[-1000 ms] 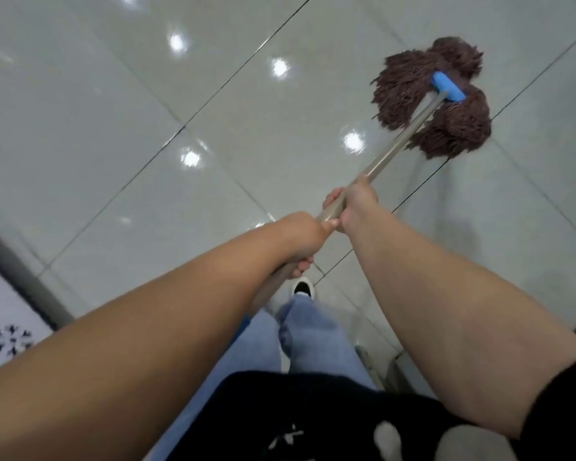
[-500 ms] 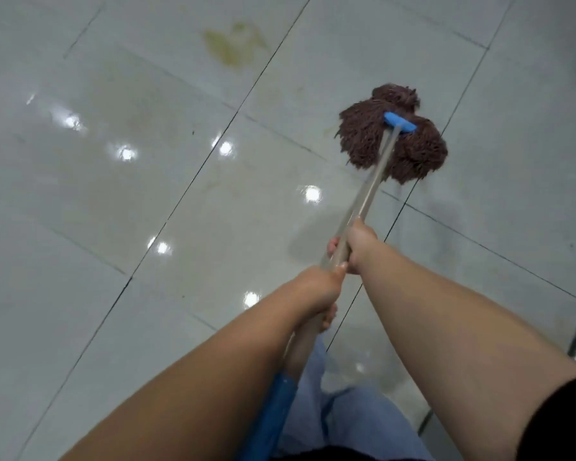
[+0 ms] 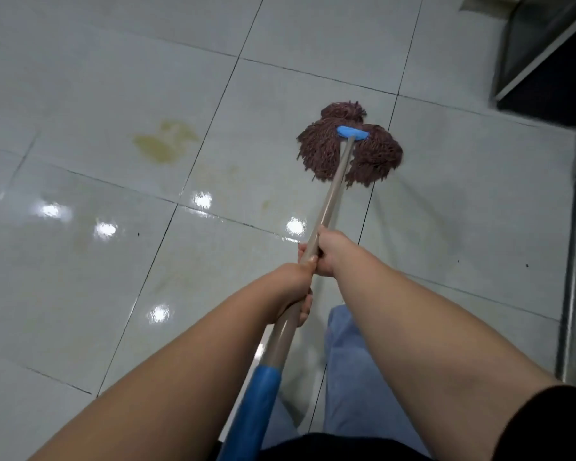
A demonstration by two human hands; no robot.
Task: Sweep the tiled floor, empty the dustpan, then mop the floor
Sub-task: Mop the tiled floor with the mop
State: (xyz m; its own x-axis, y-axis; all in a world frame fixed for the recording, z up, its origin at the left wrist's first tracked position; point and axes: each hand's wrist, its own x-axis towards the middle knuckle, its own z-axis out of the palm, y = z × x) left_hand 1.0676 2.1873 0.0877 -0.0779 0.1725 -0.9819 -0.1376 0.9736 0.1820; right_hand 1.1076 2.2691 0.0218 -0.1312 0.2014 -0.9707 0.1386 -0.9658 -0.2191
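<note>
Mopping stage, judging by the wet sheen on the tiled floor (image 3: 80, 277). Person holds the mop handle (image 3: 330, 194) with both hands, stacked close together. Right hand (image 3: 328, 252) is wrapped round the handle higher up toward the head; left hand (image 3: 291, 287) is wrapped round it just below, touching the right. Both clamped on the handle, nothing else held. Blue grip (image 3: 253, 407) at the handle's near end sits free, below the left hand.

Mop head (image 3: 350, 149) lies flat on the floor ahead, brown strands spread either side of a blue clamp (image 3: 351, 133), straddling a grout line. Yellowish stain (image 3: 165, 143) sits on the tile well to the left of the mop head, not touched by it.

Risks, as judgement:
- Stain missed if strokes stay on the right tiles.
- Smearing the stain wider instead of lifting it, if the mop is dirty or too wet.
- Wet glossy tiles near the person's legs (image 3: 350, 377): slip risk on stepping forward.
- Dark metal-edged unit (image 3: 546, 61) at upper right: mop head could knock it on a wide swing.
</note>
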